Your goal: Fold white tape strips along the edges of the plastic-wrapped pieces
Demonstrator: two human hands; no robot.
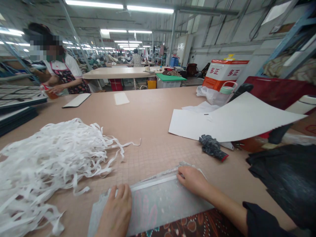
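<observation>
A pale translucent sheet [168,202] lies at the table's near edge, with a white strip [155,182] along its upper side. My left hand [118,207] rests on the sheet's left part, fingers extended and lying flat. At the upper right corner, my right hand [192,178] has its fingers curled together on the sheet's edge; whatever is between them is too small to make out. Patterned dark cloth [187,227] shows below the sheet. A big tangled pile of white strips [56,154] sits to the left of my left hand.
A dark glove [212,147] lies beyond my right hand, beside a large white board [222,118]. Black material [288,181] covers the right side. Farther back stand a red and white box [224,74] and a green-lidded bottle [227,88]. A person [66,72] stands at the far left.
</observation>
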